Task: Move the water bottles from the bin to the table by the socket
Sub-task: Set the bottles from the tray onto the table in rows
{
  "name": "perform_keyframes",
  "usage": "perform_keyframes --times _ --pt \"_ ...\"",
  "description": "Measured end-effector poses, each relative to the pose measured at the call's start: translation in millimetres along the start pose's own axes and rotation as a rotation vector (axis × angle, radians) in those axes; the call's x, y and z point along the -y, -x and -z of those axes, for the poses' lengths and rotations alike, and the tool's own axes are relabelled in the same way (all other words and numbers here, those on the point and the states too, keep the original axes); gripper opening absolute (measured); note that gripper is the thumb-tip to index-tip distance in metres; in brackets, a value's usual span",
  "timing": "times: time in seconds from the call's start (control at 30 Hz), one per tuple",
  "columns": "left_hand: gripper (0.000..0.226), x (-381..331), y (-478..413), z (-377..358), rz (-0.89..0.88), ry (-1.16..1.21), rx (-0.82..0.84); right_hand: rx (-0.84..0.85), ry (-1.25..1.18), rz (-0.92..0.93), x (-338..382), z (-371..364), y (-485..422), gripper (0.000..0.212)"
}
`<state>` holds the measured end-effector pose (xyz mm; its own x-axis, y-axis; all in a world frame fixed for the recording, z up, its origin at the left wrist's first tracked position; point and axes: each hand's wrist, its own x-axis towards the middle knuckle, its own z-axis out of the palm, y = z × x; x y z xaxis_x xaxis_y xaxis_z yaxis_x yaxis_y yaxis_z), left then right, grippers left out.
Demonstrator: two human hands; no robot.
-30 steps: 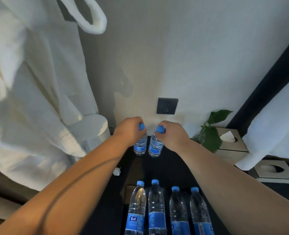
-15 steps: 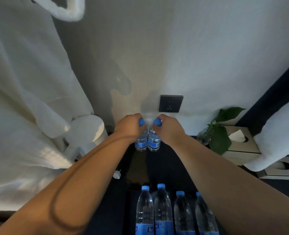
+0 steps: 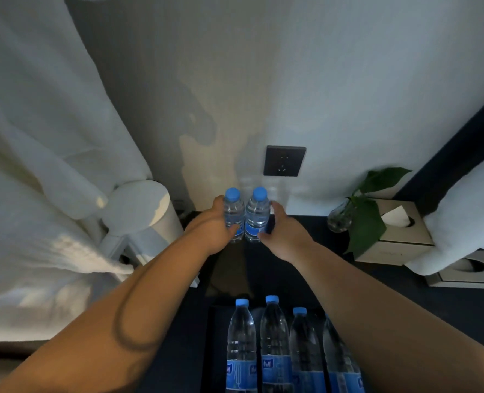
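Two clear water bottles with blue caps stand side by side on the dark table [image 3: 306, 265], just below the black wall socket [image 3: 284, 161]. My left hand [image 3: 209, 228] grips the body of the left bottle [image 3: 233, 211], thumb across its label. My right hand [image 3: 284, 234] grips the body of the right bottle [image 3: 257, 214], fingers behind it. Both caps are uncovered. Nearer to me, a dark bin [image 3: 215, 350] holds several more upright bottles [image 3: 242, 341]; my right forearm partly hides the rightmost one.
A white robe [image 3: 36, 165] hangs at the left over a white cylindrical appliance [image 3: 144, 211]. To the right stand a leafy plant in a glass vase [image 3: 368, 217], a tissue box [image 3: 399, 231], a second box [image 3: 467, 270] and white fabric [image 3: 467, 217].
Both hands have slid down from the bottle caps to the bottle bodies, and the pair of bottles now stands closer to the wall under the socket. The camera has tilted slightly.
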<state>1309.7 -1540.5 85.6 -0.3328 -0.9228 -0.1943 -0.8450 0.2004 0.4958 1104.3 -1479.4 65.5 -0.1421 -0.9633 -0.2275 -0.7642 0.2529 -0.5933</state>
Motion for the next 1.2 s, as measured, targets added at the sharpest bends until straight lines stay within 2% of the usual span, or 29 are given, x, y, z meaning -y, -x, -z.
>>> perform_keyframes --times 0.1,0.2,0.33,0.53,0.67,0.87,1.07,1.2 --pt "0.064 10.8 11.9 -23.3 0.023 -0.096 0.064 0.197 0.155 -0.111 -22.9 -19.2 17.0 0.071" --pt "0.065 17.8 28.0 -47.3 0.063 -0.169 0.183 0.35 0.255 -0.149 -40.2 -35.9 37.3 0.06" --pt "0.051 20.5 53.7 -73.4 0.046 -0.246 0.302 0.401 0.341 -0.141 -53.8 -50.6 62.0 0.048" --pt "0.046 22.0 83.3 -104.3 0.057 -0.3 0.43 0.435 0.468 -0.129 -54.6 -57.3 83.0 0.053" --pt "0.051 26.2 89.7 -118.4 0.084 -0.304 0.463 0.417 0.547 -0.141 -51.7 -67.9 83.4 0.062" --pt "0.046 23.5 90.8 -130.2 0.109 -0.22 0.352 0.331 0.487 -0.214 -52.8 -88.0 82.6 0.051" --pt "0.042 14.6 90.5 -124.1 0.252 -0.086 0.398 0.403 0.296 -0.276 -46.1 -78.2 77.7 0.043" --pt "0.046 8.4 94.4 -105.1 0.193 -0.059 0.376 0.399 0.175 -0.22 -43.7 -62.6 80.9 0.038"
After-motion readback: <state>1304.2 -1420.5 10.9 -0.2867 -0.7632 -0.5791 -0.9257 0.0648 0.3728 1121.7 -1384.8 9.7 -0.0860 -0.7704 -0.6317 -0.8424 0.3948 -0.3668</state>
